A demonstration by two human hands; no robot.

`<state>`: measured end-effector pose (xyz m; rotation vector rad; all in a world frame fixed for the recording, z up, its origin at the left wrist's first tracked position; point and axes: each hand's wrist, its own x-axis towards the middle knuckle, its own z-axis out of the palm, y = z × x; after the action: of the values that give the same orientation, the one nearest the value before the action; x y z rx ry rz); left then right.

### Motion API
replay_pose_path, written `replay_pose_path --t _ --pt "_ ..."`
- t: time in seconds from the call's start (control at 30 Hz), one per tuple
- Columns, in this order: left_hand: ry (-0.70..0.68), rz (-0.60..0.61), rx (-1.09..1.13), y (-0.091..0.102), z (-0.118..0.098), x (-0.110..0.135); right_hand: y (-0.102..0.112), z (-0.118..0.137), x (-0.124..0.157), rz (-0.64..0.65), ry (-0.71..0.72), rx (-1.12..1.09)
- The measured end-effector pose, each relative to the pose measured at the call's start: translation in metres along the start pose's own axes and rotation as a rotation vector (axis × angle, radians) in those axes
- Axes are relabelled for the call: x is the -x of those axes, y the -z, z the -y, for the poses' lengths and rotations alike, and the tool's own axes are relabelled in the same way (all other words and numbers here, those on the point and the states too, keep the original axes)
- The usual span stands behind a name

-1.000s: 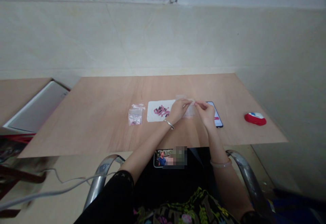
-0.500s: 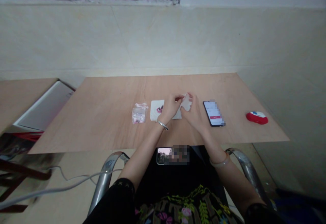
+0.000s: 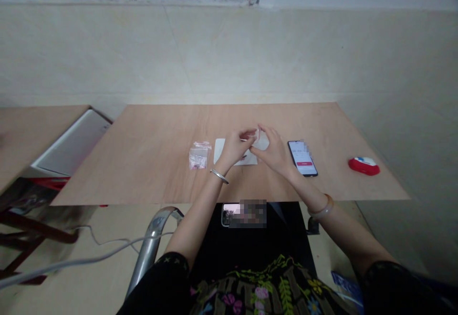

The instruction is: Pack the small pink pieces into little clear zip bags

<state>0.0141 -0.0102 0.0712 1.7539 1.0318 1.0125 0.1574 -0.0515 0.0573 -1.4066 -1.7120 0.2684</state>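
My left hand (image 3: pixel 232 147) and my right hand (image 3: pixel 274 150) meet over the middle of the wooden table (image 3: pixel 157 157). Both pinch a small clear plastic bag (image 3: pixel 260 139) between their fingertips, just above a white sheet of paper (image 3: pixel 219 149). The hands cover most of that sheet and whatever lies on it. A pile of small clear bags with pink bits (image 3: pixel 199 154) lies to the left of my left hand.
A phone with a lit screen (image 3: pixel 302 158) lies right of my right hand. A red and white object (image 3: pixel 364 166) sits near the table's right edge. Another phone (image 3: pixel 231 212) rests on my lap. A white board (image 3: pixel 67 143) and a cable (image 3: pixel 71 262) are at the left.
Both hands moved left from beside the phone to over the white sheet, still holding the small bag. The pink pieces on the sheet are now hidden.
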Motion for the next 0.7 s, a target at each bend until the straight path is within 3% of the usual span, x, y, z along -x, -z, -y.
replay_pose_path --t 0.1,0.37,0.47,0.53,0.7 --pt "-0.029 -0.034 0.039 0.002 0.006 0.000 -0.001 -0.001 -0.003 -0.016 0.012 0.000" --pt "0.010 -0.303 0.149 0.011 0.014 -0.005 -0.008 -0.003 -0.018 -0.019 0.076 -0.004" --pt "0.011 -0.372 0.049 0.022 0.027 -0.003 -0.003 0.000 -0.027 -0.051 0.054 -0.054" --pt "0.023 -0.357 -0.117 0.028 0.041 0.000 0.001 0.001 -0.032 -0.086 0.047 -0.098" --pt "0.093 -0.123 -0.534 0.028 0.084 0.015 0.006 -0.001 -0.034 -0.155 -0.051 -0.232"
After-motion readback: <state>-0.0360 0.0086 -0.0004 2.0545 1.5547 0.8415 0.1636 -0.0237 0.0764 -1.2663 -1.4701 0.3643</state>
